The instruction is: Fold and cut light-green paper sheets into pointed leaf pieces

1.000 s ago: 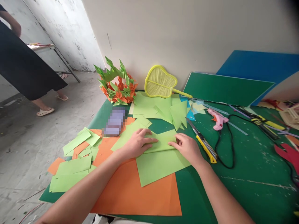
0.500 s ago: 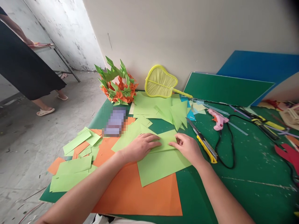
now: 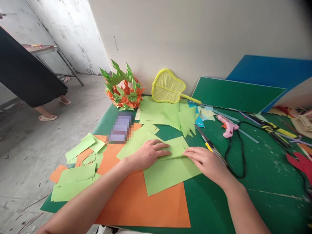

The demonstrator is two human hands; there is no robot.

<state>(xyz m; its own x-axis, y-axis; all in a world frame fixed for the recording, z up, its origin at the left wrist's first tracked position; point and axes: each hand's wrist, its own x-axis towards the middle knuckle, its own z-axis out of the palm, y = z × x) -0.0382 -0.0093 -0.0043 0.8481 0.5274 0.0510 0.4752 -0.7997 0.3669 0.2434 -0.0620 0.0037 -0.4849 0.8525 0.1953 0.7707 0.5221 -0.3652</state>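
My left hand [image 3: 151,152] lies flat with its fingers reaching out over a folded light green paper [image 3: 175,148], pressing it down. At the right side of that fold, my right hand [image 3: 208,162] has its fingertips and thumb closed on the paper's edge. Under the folded piece lies a larger light green sheet [image 3: 168,178], tilted across a big orange sheet [image 3: 156,208]. A yellow box cutter [image 3: 209,146] lies just beyond my right hand, partly hidden by it.
Cut green slips [image 3: 78,174] spread to the left. Behind are a blurred phone [image 3: 120,126], an orange-green folded-paper piece [image 3: 124,94] and a yellow fan [image 3: 168,86]. A pink glue gun [image 3: 228,126] with a black cord sits at right. A person in a black skirt [image 3: 26,71] stands far left.
My right hand has shifted slightly right and down along the paper's edge, its fingers now straighter, covering part of the cutter. My left hand stays nearly in place.
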